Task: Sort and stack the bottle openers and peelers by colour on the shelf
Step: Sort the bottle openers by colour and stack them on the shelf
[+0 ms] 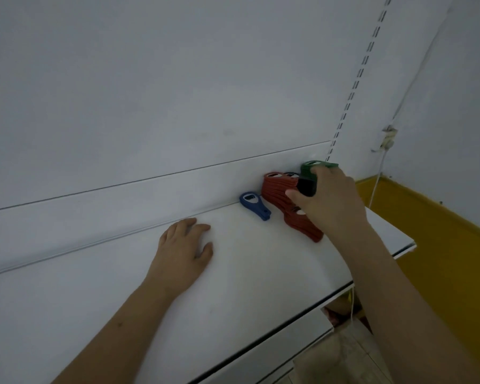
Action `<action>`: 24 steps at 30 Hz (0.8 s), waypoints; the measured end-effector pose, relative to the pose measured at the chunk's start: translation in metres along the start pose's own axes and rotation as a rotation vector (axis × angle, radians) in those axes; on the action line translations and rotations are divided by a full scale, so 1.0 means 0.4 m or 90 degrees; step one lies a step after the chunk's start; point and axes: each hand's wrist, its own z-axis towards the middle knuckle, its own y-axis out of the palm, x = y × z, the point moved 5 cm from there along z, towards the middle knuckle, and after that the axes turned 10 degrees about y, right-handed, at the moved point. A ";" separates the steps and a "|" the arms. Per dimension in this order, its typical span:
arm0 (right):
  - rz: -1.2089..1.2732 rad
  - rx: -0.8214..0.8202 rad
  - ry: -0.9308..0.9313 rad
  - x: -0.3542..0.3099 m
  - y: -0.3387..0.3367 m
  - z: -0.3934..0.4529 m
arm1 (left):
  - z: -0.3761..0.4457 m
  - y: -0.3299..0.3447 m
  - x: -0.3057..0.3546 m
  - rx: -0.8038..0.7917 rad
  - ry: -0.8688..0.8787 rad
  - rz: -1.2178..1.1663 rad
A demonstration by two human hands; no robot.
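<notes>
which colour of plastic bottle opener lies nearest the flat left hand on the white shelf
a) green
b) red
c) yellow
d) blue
d: the small blue plastic bottle openers lie by the back wall of the white shelf, closest to the flat left hand; the red stack is further right, and the green stack sits at the right hand, which grips it.

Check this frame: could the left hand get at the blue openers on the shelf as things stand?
Probably yes. The left hand rests flat on the shelf, with bare surface between it and the blue openers. The right hand is busy farther right.
</notes>
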 end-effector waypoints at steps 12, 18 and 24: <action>0.508 -0.264 -0.542 -0.763 0.086 -0.328 | -0.303 -0.279 -0.126 0.103 -0.151 0.028; 0.563 -0.361 -0.741 -1.100 0.072 -0.646 | -0.725 -0.478 -0.283 0.299 -0.343 0.104; 0.519 -0.396 -0.844 -1.427 0.087 -1.012 | -1.076 -0.732 -0.388 0.496 -0.372 0.161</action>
